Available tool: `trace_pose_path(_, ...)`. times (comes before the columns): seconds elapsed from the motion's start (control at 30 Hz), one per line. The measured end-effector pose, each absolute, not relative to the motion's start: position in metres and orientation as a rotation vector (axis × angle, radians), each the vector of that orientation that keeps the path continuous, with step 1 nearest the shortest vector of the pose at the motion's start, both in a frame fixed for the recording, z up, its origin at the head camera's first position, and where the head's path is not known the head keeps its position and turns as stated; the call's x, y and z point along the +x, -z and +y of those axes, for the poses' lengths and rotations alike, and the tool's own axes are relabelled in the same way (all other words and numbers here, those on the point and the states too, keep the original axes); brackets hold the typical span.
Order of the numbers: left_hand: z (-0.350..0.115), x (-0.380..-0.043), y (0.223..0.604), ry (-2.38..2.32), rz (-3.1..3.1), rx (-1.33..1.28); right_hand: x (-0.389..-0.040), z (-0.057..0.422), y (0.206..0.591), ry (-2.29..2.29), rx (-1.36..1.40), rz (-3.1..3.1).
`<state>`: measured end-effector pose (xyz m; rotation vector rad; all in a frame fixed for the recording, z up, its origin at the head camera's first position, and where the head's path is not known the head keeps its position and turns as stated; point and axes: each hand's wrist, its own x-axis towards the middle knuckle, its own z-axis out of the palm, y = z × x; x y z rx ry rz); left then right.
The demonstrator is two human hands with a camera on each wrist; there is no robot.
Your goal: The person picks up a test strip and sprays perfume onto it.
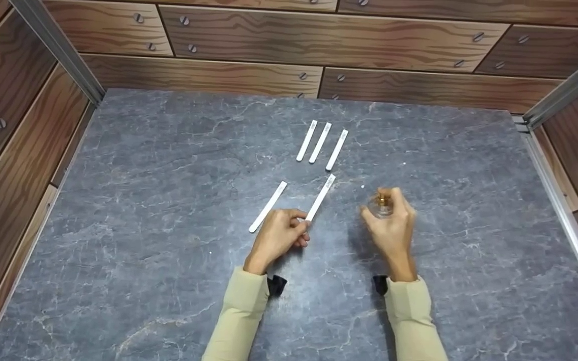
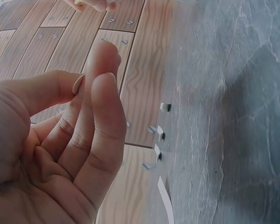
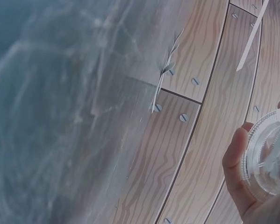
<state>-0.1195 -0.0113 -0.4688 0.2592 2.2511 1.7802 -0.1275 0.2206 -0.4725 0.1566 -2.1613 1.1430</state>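
Note:
My left hand (image 1: pixel 279 234) pinches the lower end of a white paper test strip (image 1: pixel 321 196), raised off the table with its printed end pointing away. In the left wrist view the fingertips hide that strip, while it shows as a thin white band (image 3: pixel 251 41) in the right wrist view. My right hand (image 1: pixel 393 231) grips a small clear glass perfume bottle (image 1: pixel 383 209) with a gold-coloured neck, and its round ribbed base (image 3: pixel 259 154) faces the right wrist camera. Beside the left hand lies another white strip (image 1: pixel 267 207).
Three more white strips (image 1: pixel 320 143) lie side by side farther back on the grey marbled table (image 1: pixel 168 150). Wood-patterned panels (image 1: pixel 249 40) stand behind and at both sides, with metal posts (image 1: pixel 63 50) at the back corners.

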Motion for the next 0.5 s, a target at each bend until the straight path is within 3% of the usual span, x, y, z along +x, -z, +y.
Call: trace_pose_path(0.5, -0.0105, -0.1185, 0.4674, -1.77, 2.254, 0.266, -0.1271, 0.2184, 0.4719, -1.159, 0.191, -2.154)
